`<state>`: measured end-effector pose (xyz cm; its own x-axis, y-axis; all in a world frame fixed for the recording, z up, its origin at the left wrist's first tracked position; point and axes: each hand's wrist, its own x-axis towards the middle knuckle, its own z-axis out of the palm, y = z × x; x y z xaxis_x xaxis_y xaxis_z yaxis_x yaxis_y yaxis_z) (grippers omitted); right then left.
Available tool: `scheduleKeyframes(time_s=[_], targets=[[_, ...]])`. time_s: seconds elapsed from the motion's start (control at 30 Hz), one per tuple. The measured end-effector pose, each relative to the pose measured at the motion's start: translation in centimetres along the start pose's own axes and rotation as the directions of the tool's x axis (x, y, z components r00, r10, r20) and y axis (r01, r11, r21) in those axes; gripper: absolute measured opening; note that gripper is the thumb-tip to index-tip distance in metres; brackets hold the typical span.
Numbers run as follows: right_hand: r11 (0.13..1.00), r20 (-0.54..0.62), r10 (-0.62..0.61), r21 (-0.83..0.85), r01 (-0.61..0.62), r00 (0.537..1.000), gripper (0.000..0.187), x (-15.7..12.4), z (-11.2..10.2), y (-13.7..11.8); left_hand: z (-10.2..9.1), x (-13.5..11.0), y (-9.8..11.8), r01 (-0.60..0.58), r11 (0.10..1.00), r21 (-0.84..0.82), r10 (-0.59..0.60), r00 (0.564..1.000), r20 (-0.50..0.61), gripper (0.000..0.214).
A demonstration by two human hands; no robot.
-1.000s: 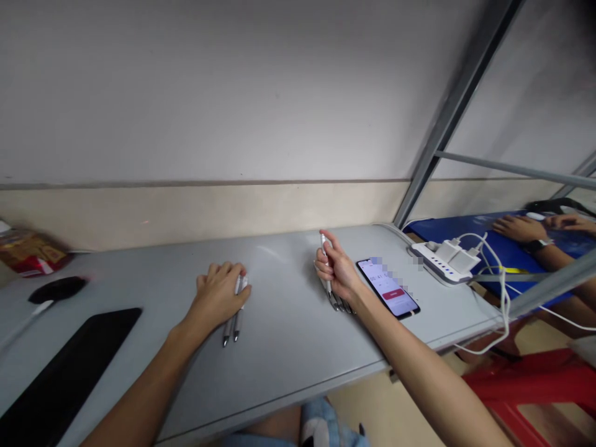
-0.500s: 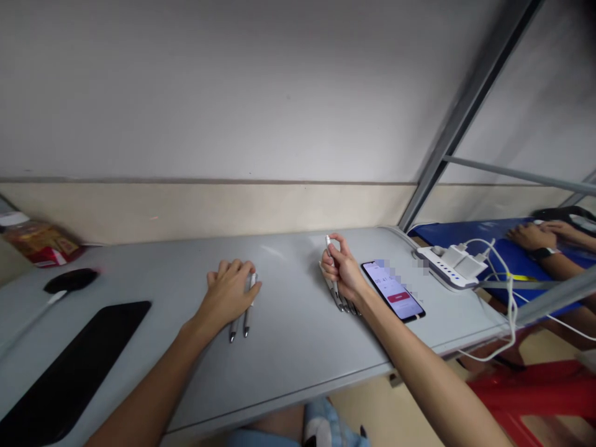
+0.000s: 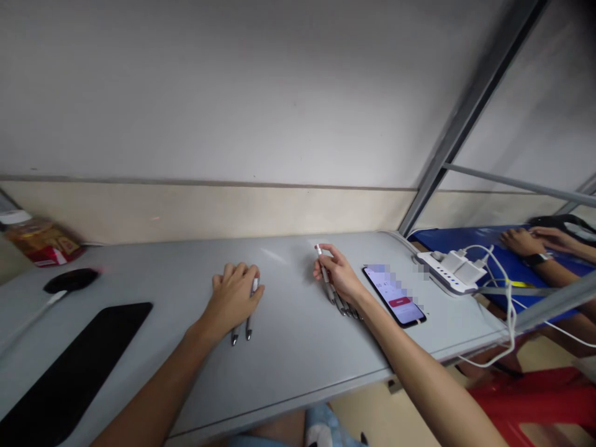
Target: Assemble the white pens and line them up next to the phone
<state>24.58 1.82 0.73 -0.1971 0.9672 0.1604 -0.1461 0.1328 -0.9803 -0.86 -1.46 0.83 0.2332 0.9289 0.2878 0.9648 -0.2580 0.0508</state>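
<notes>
My left hand (image 3: 233, 295) rests palm down on the grey table with its fingers bent. Its thumb and forefinger close around the upper end of a light grey pen (image 3: 250, 324). Partly under the same hand lies a second pen (image 3: 235, 335), its dark tip pointing at me. My right hand (image 3: 338, 273) pinches another pen (image 3: 324, 267), white end up and tilted. Below that hand several grey pens (image 3: 347, 307) lie side by side on the table, partly hidden by the palm and wrist.
Right of my right hand lies a phone (image 3: 391, 295) with its screen lit. Beyond it are a white power strip (image 3: 447, 273) with plugs and cables and another person's hands (image 3: 524, 242) over a blue surface. A black slab (image 3: 79, 372), a black oval device (image 3: 69, 280) and a jar (image 3: 44, 242) stand left.
My right hand has moved slightly left and down with its pen, which now sits lower over the row of pens. The left hand stays over its two pens.
</notes>
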Motion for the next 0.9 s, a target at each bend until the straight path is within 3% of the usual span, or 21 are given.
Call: scheduleKeyframes(time_s=[0.07, 0.1, 0.2, 0.3, 0.37, 0.6, 0.9], targets=[[0.954, -0.033, -0.09, -0.288, 0.077, 0.995, 0.029, 0.3, -0.1, 0.4, -0.2, -0.1, 0.2, -0.006, 1.0, 0.008, 0.006, 1.0, 0.009, 0.02], [0.891, -0.042, -0.139, -0.442, 0.106, 0.989, 0.027, 0.4, -0.3, 0.6, -0.3, -0.1, 0.3, -0.007, 1.0, 0.012, 0.007, 1.0, 0.014, 0.02], [0.601, -0.009, -0.188, -0.792, 0.108, 0.982, 0.026, 0.8, -1.0, 1.0, -0.2, -0.1, 0.4, -0.006, 1.0, 0.024, 0.006, 1.0, 0.017, 0.02], [0.365, 0.035, -0.118, -0.928, 0.076, 0.992, 0.024, 1.0, -1.6, 1.2, 0.1, -0.1, 0.4, 0.004, 0.999, 0.039, -0.004, 1.0, 0.008, 0.021], [0.293, 0.061, -0.089, -0.953, 0.085, 0.994, 0.023, 1.0, -1.9, 1.2, 0.2, -0.1, 0.3, 0.009, 0.999, 0.045, -0.01, 1.0, 0.004, 0.022], [0.331, 0.035, -0.138, -0.94, 0.08, 0.99, 0.028, 0.4, -2.6, 0.2, -0.2, -0.1, 0.4, 0.015, 1.0, 0.027, -0.015, 1.0, -0.016, 0.024], [0.349, 0.115, -0.115, -0.925, 0.148, 0.987, 0.029, 0.2, -3.4, 0.1, -0.8, -0.3, 0.6, -0.002, 0.996, -0.088, 0.003, 1.0, 0.015, 0.014]])
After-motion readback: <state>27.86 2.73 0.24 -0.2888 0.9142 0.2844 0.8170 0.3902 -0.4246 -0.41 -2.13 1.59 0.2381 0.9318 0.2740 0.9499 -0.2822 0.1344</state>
